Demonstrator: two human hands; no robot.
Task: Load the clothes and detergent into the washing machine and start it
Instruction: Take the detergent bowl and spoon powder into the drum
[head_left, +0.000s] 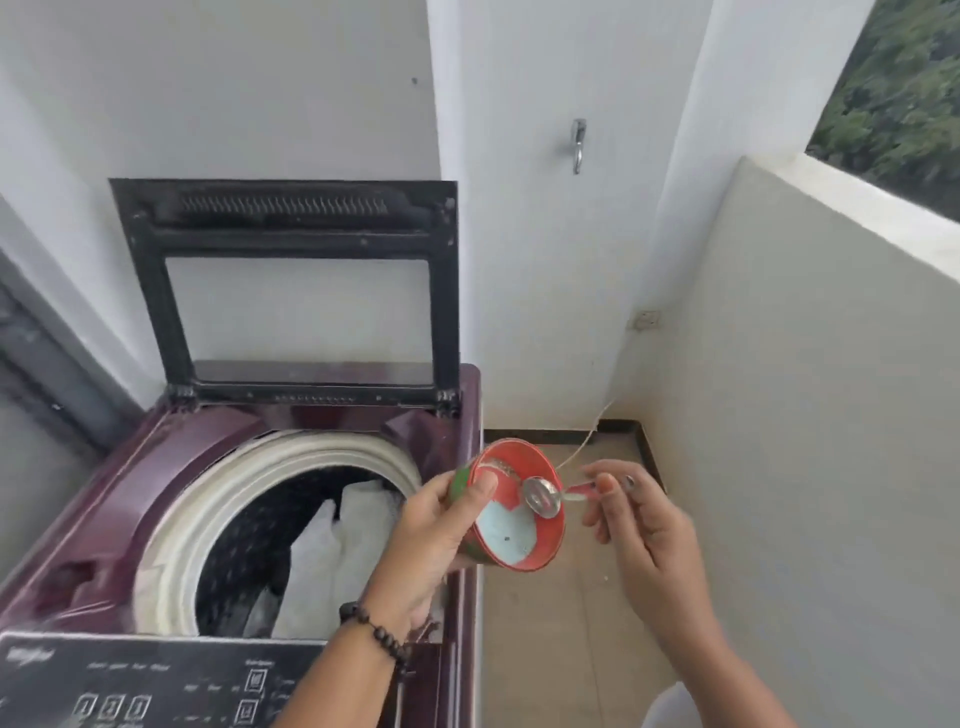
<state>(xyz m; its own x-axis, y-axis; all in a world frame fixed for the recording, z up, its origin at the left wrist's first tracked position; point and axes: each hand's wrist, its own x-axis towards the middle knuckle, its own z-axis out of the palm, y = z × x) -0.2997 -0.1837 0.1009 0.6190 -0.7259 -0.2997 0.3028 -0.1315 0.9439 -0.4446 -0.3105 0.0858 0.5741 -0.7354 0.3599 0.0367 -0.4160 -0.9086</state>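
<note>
A maroon top-loading washing machine (78, 566) stands at the left with its black-framed lid (150, 291) raised against the wall. White clothes (332, 551) lie in the drum. My left hand (426, 540) grips a red container (545, 540) tilted toward me, pale blue detergent powder (506, 538) showing inside. My right hand (639, 525) pinches the handle of a metal spoon (543, 496), whose bowl sits inside the container's mouth. Both hands hover at the machine's right edge.
The dark control panel (145, 686) with buttons is at the bottom left. A low balcony wall (810, 415) runs along the right, over a tiled floor (550, 634). A tap (577, 145) and a socket (647, 319) with a cable are on the back wall.
</note>
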